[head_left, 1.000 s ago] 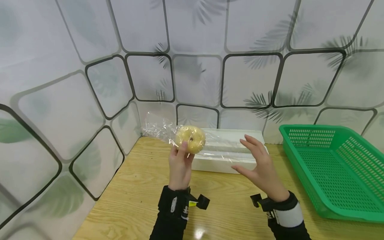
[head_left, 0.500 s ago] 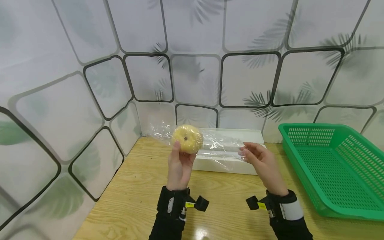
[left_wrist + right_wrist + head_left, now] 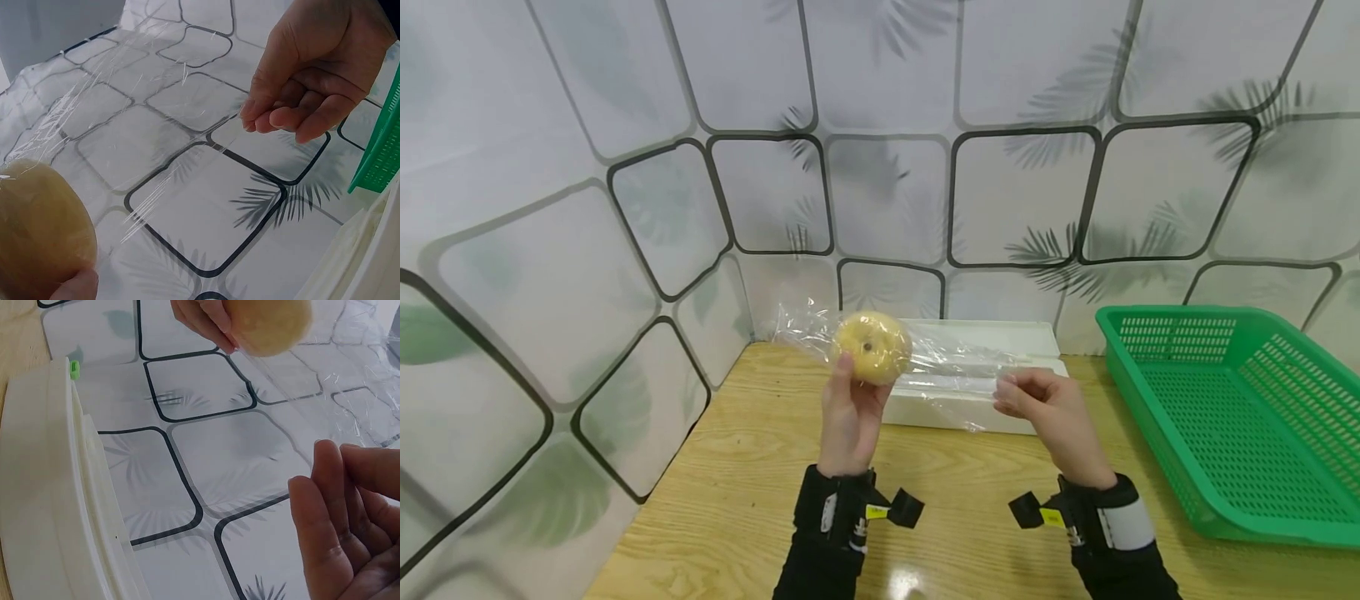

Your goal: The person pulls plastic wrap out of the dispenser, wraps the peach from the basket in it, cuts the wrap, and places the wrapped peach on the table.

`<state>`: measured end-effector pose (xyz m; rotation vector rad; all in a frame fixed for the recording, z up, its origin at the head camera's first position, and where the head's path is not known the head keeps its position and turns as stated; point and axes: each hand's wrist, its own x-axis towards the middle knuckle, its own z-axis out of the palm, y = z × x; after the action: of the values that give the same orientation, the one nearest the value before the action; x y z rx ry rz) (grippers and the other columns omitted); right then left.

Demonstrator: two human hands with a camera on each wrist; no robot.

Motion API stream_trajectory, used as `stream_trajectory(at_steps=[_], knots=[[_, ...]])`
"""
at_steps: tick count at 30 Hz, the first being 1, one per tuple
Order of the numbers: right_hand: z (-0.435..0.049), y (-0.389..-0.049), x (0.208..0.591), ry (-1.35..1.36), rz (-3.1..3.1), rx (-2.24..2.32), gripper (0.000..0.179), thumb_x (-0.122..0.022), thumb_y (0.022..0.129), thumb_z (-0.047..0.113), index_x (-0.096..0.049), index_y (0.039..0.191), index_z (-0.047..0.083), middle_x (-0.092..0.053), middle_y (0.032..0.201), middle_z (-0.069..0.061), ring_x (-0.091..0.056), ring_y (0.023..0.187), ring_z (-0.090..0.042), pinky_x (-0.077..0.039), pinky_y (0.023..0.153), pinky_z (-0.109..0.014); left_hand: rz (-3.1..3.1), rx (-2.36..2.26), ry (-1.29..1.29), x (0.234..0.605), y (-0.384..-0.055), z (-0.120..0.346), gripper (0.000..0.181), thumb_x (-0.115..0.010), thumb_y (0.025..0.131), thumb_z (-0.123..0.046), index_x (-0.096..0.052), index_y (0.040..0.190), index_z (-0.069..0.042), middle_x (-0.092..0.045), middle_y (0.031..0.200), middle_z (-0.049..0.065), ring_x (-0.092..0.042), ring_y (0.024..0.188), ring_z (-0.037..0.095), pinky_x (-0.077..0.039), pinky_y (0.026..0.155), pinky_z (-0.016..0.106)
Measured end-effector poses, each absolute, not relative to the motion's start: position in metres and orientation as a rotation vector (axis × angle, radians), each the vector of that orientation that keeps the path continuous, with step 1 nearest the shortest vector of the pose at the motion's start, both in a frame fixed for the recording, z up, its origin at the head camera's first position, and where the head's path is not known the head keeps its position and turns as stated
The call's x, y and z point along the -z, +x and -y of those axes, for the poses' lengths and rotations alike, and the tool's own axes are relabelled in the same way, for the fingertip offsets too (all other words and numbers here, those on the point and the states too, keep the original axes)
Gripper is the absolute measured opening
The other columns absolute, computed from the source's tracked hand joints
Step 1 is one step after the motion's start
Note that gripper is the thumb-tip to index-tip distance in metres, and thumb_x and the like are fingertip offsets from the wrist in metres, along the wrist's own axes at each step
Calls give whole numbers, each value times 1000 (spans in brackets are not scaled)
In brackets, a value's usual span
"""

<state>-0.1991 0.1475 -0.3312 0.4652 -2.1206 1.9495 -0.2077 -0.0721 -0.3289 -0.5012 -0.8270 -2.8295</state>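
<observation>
At the centre of the head view, a left hand (image 3: 850, 421) grips a round, yellow, dimpled fruit (image 3: 874, 348) against clear, crinkled plastic film (image 3: 943, 358). Right of centre, the right hand (image 3: 1060, 425) pinches the film's loose end between thumb and fingers. The step seems to be wrapping; next probably calls for folding that end snugly over the steadied fruit.

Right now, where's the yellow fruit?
Head view, near centre: the yellow fruit is in the left hand, against clear plastic film, left of the right hand.
</observation>
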Motion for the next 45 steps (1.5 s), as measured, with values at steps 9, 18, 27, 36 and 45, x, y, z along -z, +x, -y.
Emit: stream_trajectory(at_steps=[9, 18, 27, 36, 45], knots=[[-147, -198, 330, 429, 2162, -1938, 23, -58, 86, 10, -57, 90, -13, -59, 79, -11, -61, 72, -16, -51, 67, -30, 819, 2771, -333, 326, -204, 69, 49, -63, 82, -30, -46, 118, 0, -46, 114, 13, -51, 99, 21, -40, 90, 31], [-151, -194, 327, 315, 2072, -1698, 22, -54, 89, 12, -57, 99, -7, -59, 84, 0, -56, 72, -9, -47, 65, -19, 824, 2680, -256, 326, -203, 69, 44, -61, 84, -24, -47, 117, 1, -46, 112, 13, -51, 96, 20, -40, 90, 31], [-143, -181, 317, 347, 2189, -1539, 22, -55, 89, 19, -66, 90, 0, -57, 75, -3, -42, 61, -13, -33, 51, -26, 858, 2641, -316, 324, -202, 67, 47, -65, 81, -21, -44, 116, 2, -48, 111, 14, -52, 96, 19, -39, 91, 32], [-139, -184, 321, 356, 2234, -1474, 16, -60, 85, 15, -66, 89, 1, -62, 86, -5, -51, 71, -12, -41, 57, -22, 918, 2616, -343, 326, -201, 62, 40, -64, 82, -18, -45, 111, 0, -48, 109, 12, -52, 95, 18, -40, 89, 31], [-139, -182, 318, 311, 2191, -1513, 16, -60, 85, 13, -64, 87, -2, -59, 81, -3, -45, 66, -13, -37, 54, -22, 946, 2622, -353, 325, -202, 64, 43, -63, 83, -17, -43, 117, 1, -47, 113, 12, -51, 99, 18, -38, 92, 32]])
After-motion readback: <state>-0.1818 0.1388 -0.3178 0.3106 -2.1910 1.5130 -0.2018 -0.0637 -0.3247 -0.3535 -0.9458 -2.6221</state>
